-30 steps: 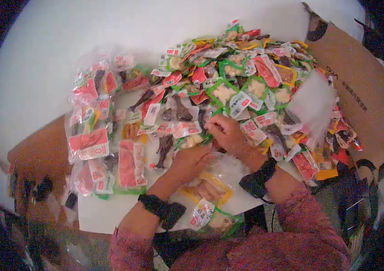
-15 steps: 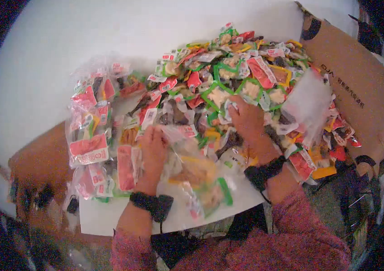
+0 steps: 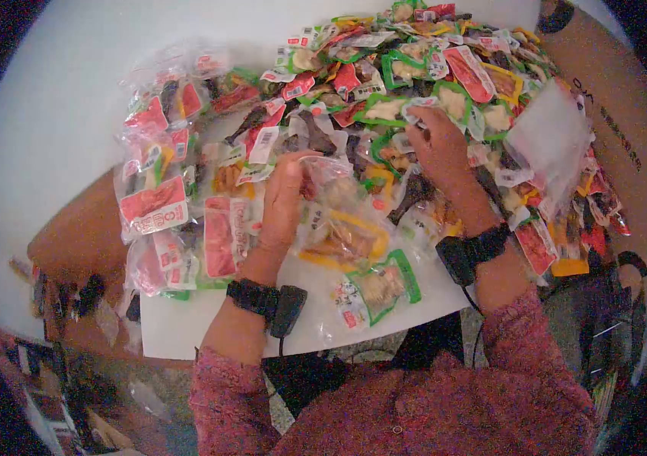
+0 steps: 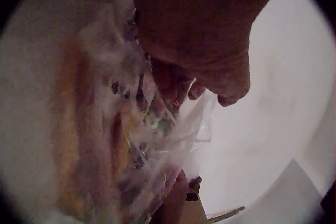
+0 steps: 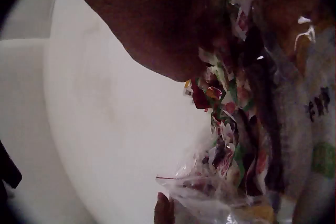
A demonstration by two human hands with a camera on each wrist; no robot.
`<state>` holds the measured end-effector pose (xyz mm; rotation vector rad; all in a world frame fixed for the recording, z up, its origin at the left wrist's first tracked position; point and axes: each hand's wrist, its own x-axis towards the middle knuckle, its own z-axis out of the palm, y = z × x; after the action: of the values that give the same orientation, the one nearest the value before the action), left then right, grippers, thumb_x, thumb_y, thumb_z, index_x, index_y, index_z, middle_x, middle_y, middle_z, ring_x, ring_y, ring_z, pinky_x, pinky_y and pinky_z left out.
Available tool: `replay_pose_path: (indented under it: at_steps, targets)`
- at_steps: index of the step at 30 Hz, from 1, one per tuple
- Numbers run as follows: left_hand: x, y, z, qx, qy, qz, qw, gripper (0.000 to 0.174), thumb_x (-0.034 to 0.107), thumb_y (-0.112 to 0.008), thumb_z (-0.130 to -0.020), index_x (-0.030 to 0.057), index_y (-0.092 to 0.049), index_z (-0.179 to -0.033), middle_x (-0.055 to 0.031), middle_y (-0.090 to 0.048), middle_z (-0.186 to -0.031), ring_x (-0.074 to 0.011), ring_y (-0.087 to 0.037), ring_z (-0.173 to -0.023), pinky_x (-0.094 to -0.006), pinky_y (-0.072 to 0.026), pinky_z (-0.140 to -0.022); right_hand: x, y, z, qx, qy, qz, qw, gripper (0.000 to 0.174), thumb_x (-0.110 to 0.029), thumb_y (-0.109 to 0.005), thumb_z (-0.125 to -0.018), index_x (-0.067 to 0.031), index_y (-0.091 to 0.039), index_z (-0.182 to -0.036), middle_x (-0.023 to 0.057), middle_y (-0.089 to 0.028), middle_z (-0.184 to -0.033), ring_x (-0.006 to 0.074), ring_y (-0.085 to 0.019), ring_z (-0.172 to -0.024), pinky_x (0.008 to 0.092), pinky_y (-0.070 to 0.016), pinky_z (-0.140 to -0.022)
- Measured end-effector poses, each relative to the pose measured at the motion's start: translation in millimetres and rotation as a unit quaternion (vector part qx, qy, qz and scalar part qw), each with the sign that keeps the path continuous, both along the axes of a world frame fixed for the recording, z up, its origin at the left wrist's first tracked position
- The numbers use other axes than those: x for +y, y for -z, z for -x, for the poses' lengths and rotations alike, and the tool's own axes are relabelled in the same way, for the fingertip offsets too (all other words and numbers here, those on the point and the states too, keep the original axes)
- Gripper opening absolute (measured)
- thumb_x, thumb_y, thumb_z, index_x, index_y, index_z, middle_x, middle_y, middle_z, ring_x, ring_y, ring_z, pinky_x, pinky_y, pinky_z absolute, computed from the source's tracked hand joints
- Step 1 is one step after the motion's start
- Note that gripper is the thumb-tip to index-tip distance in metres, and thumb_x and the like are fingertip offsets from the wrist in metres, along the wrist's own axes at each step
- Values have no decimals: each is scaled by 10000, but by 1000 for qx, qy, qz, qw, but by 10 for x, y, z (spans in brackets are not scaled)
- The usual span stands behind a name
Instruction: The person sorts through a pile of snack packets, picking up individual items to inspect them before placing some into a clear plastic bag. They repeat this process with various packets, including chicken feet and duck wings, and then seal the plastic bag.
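My left hand (image 3: 284, 201) pinches the upper edge of a clear plastic bag (image 4: 205, 121). Through the film a yellow-edged packet (image 3: 345, 242) and, lower down, a green-edged packet (image 3: 388, 289) show near the table's front. Further right, at the heap, my right hand (image 3: 441, 148) grips the end of a green-edged packet with pale contents (image 3: 386, 111). Its fingertips curl over the white corner of that packet. In the right wrist view the right hand (image 5: 152, 24) is dark, and its fingers are mostly hidden.
A large heap of small sealed food packets (image 3: 469, 74) covers the back and right of the white table (image 3: 187, 327). Filled clear bags (image 3: 153, 204) line the left side. Empty-looking plastic bags (image 3: 548, 144) lie on the heap, beside a cardboard box (image 3: 620, 99).
Both hands were together at the bag's mouth. My left hand has drawn left with the bag's edge, while my right reached up to the heap and took a green-edged packet. The head view has shifted.
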<state>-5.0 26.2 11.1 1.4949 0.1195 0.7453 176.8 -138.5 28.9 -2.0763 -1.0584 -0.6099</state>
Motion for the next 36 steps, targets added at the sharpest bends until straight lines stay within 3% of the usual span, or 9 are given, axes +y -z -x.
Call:
replay_pose_path:
  at_steps: [7,10,13,14,17,21,24,28,36]
  targets:
    - [-38,8,47,64,16,-42,997,216,163,-424,-840,33,-596,-849,36,-468,-664,-43,-404,-631,-194,-350,-597,60,-22,89,236,-46,-69,968,290,-192,-493,-814,-50,-524,-1065,102,-572,-921,158,-540,-836,254,-419,-738]
    - [-47,-16,75,64,106,-66,990,177,91,-434,-802,43,-587,-878,42,-471,-700,-33,-397,-629,-180,-340,-585,36,-94,111,190,-151,-267,933,238,-173,-459,-831,-30,-554,-995,80,-575,-861,151,-536,-816,256,-410,-748]
    - [-134,-51,37,52,91,-66,992,199,61,-439,-767,61,-569,-919,45,-470,-747,-24,-385,-625,-170,-320,-559,-105,-261,148,81,-95,-190,974,193,-149,-436,-838,-17,-574,-866,55,-576,-804,139,-528,-785,259,-406,-739]
    - [-165,-68,50,65,74,-56,994,199,112,-435,-789,71,-558,-940,38,-471,-762,-24,-386,-627,-166,-315,-552,-65,-221,104,384,-278,-377,796,198,-171,-437,-828,-42,-524,-705,25,-529,-728,117,-492,-703,249,-396,-663]
    - [-173,-112,39,77,58,-67,993,239,224,-415,-829,78,-542,-969,28,-473,-768,-32,-397,-632,-166,-316,-549,-85,-192,87,483,-398,-323,710,229,-209,-442,-819,-73,-455,-635,11,-468,-669,108,-441,-641,239,-364,-604]
    - [-216,-51,31,37,185,-30,982,375,363,-339,-871,59,-535,-967,10,-505,-765,-58,-446,-653,-187,-351,-571,-58,-217,243,285,-390,-80,872,274,-249,-441,-809,-41,-458,-631,26,-475,-675,130,-460,-651,266,-391,-630]
    - [-355,-68,96,123,188,42,973,256,238,-441,-852,35,-542,-972,-10,-560,-843,-84,-506,-749,-235,-412,-663,14,-67,357,79,-470,-22,879,202,-210,-476,-804,-34,-490,-904,18,-493,-774,136,-473,-711,265,-386,-691]
    - [-390,-73,82,173,133,124,968,204,116,-534,-802,36,-548,-989,-8,-576,-919,-82,-529,-817,-237,-429,-718,204,51,515,532,-453,-181,693,314,-208,-483,-806,-41,-451,-1069,58,-480,-939,131,-516,-800,251,-423,-729]
    - [-287,98,-24,72,69,208,973,194,72,-534,-783,34,-545,-973,-45,-585,-935,-121,-560,-823,-249,-445,-733,211,162,545,454,-368,-92,806,235,-213,-501,-802,-42,-539,-959,0,-528,-725,75,-509,-638,215,-428,-546]
